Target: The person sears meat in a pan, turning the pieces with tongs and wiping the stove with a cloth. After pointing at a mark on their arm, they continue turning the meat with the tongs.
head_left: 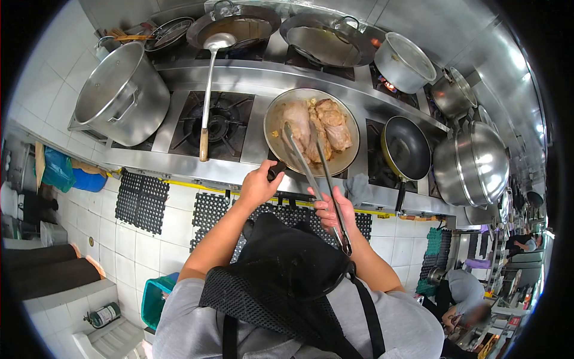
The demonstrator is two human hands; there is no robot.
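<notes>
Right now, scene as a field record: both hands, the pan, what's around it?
left hand: grips the handle of the frying pan
right hand: holds tongs, tips over the meat pieces in the pan
ladle: lying across the burner left of the pan
black pan: empty, right of the frying pan
big pot: lidded, far left

Count taken from the one steel pan [275, 127] of meat: one pair of tongs [327, 179] and two hands, left hand [258, 185] and right hand [327, 212], at its near edge; one ladle [207, 99] and one lidded stockpot [122, 96] to its left; one black pan [406, 149] to its right; two large woks [239, 27] [326, 42] behind it.
</notes>
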